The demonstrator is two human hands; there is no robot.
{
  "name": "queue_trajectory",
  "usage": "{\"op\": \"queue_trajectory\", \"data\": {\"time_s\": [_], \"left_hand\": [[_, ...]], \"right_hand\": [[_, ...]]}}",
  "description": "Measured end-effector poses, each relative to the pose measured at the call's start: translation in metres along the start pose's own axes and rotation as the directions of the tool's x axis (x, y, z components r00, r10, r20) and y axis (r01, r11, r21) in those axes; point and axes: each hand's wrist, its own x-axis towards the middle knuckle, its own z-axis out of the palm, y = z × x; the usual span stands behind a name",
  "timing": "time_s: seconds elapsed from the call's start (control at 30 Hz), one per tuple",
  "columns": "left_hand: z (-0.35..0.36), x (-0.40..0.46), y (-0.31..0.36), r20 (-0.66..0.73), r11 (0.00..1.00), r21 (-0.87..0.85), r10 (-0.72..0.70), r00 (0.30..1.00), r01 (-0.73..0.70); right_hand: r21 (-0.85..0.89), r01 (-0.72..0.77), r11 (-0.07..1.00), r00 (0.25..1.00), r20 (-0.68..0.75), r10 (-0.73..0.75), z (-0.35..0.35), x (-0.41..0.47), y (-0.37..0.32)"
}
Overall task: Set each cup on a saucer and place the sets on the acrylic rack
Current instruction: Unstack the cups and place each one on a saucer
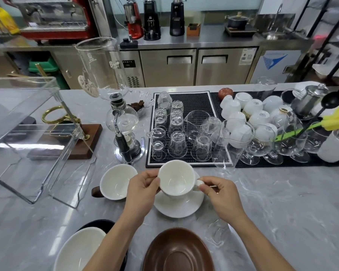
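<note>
Both hands are on the white ceramic cup (176,178) at the middle of the grey marbled worktop (282,202). The left hand (143,189) pinches the cup's left rim, thumb and forefinger curled against the wall. The right hand (221,194) has its grip pinched on the small handle at the cup's right side. The cup stands upright, mouth open to the camera, directly over the round white saucer (179,205); whether its foot touches the saucer or hangs just above it, I cannot tell.

Just to the left, a second white cup (116,181) sits with its mouth up beside a dark brown saucer (96,191), only an edge of which shows past the cup. Nearer the camera, an oval brown glazed saucer (177,251) lies at the bottom edge, and a white oval dish (79,249) rests on a black plate (98,224) at lower left.

The clear acrylic rack (27,133) stands on the left of the worktop, well apart from the cup. Behind the hands, a black rubber bar mat (194,100) carries upturned glasses, and a glass siphon brewer (123,122) stands beside it.
</note>
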Motion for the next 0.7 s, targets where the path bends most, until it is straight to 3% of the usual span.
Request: {"op": "queue_trajectory", "data": {"time_s": [0.7], "left_hand": [[-0.0023,0.0031,-0.0053,-0.069,0.988,0.156,0.006,0.998,0.005]], "right_hand": [[-0.019,-0.036,0.999,0.999,0.013,0.036,-0.0020,-0.0043,0.0075]]}}
